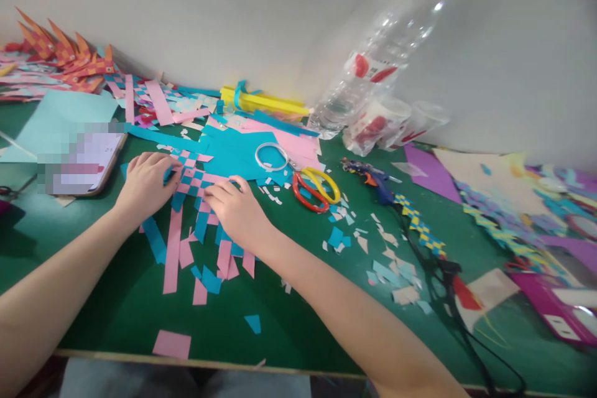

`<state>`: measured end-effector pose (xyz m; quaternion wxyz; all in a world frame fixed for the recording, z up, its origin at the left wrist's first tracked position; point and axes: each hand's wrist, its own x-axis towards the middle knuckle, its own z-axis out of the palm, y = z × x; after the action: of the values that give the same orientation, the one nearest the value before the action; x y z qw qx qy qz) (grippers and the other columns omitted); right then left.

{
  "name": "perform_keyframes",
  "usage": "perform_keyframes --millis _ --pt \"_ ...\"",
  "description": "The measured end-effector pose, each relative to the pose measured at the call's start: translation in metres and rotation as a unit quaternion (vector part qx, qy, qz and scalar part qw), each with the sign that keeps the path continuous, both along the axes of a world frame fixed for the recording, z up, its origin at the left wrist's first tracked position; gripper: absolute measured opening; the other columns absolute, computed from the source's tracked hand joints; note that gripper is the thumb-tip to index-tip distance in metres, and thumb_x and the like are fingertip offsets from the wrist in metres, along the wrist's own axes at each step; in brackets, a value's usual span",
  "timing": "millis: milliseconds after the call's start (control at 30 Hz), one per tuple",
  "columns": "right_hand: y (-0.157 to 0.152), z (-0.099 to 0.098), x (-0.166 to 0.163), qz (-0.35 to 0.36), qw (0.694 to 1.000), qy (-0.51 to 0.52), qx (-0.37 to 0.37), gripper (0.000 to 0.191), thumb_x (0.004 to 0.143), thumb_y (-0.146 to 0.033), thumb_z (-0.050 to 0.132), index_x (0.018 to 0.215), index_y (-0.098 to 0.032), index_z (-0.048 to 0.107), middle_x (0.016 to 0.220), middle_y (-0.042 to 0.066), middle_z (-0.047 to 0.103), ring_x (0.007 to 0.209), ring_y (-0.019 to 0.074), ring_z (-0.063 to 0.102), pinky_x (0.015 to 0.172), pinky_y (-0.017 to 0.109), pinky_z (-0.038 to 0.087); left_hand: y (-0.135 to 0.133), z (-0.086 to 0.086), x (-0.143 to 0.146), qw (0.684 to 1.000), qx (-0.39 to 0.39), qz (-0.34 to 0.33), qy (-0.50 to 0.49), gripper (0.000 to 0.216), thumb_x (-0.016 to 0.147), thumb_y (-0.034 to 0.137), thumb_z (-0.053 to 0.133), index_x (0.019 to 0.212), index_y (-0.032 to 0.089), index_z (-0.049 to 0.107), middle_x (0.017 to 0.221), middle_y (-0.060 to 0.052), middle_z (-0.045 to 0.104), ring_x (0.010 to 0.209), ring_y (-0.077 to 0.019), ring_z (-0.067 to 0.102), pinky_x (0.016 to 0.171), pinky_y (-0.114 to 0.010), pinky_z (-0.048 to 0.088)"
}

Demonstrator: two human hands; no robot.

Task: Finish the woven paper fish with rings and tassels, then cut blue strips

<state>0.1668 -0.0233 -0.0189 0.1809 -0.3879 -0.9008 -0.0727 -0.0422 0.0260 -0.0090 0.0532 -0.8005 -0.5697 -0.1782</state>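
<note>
Between my hands lies a woven paper piece [190, 179] in a pink and blue checkered pattern, with loose strip ends fanning toward me. My left hand [150, 183] is closed at its left edge, a bit of blue paper showing by the fingertips. At the right edge, my right hand [237, 210] has bent fingers closed on the weave; what lies under the palm is hidden. A long pink strip [173, 252] and a blue strip [153, 239] stick out below. Scissors [310, 189] with red and yellow handles lie to the right, tape roll [272, 157] beside them.
A phone [88, 161] lies left of my left hand. Blue paper sheets [233, 149] lie behind the weave. Farther right are a glue gun [373, 179] with its cord, a plastic bottle [382, 43] and paper scraps [396, 273]. Orange folded paper [69, 53] stands back left.
</note>
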Motion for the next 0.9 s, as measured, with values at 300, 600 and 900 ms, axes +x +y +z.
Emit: perform_keyframes --millis 300,600,900 --pt "0.0030 -0.0068 0.0057 0.003 0.999 0.029 -0.033 0.036 0.097 -0.011 0.032 0.116 -0.017 0.063 0.126 0.004 0.064 0.114 0.0194 0.054 0.102 0.041 0.029 -0.0003 0.0028 -0.0011 0.998 0.012 -0.047 -0.037 0.026 0.091 0.032 0.044 0.094 0.020 0.067 0.107 -0.008 0.067 0.105 -0.0269 0.056 0.097 -0.044 0.038" --pt "-0.0002 -0.0046 0.0047 -0.003 0.996 0.076 -0.046 0.028 0.096 -0.023 0.042 0.112 -0.018 0.064 0.123 0.005 0.064 0.120 0.0193 0.051 0.107 0.040 0.028 0.0023 -0.0007 -0.0041 0.998 0.000 -0.060 -0.036 0.029 0.092 0.035 0.041 0.093 0.025 0.068 0.106 -0.006 0.068 0.104 -0.0252 0.059 0.098 -0.043 0.037" --pt "0.0013 -0.0013 0.0094 -0.003 0.991 0.131 -0.030 0.026 0.096 -0.022 0.042 0.110 -0.019 0.064 0.118 0.005 0.067 0.116 0.0179 0.054 0.112 0.042 0.025 0.0025 0.0015 -0.0023 0.998 -0.005 -0.055 -0.037 0.027 0.091 0.032 0.044 0.093 0.021 0.068 0.105 -0.007 0.069 0.103 -0.0244 0.059 0.099 -0.042 0.037"
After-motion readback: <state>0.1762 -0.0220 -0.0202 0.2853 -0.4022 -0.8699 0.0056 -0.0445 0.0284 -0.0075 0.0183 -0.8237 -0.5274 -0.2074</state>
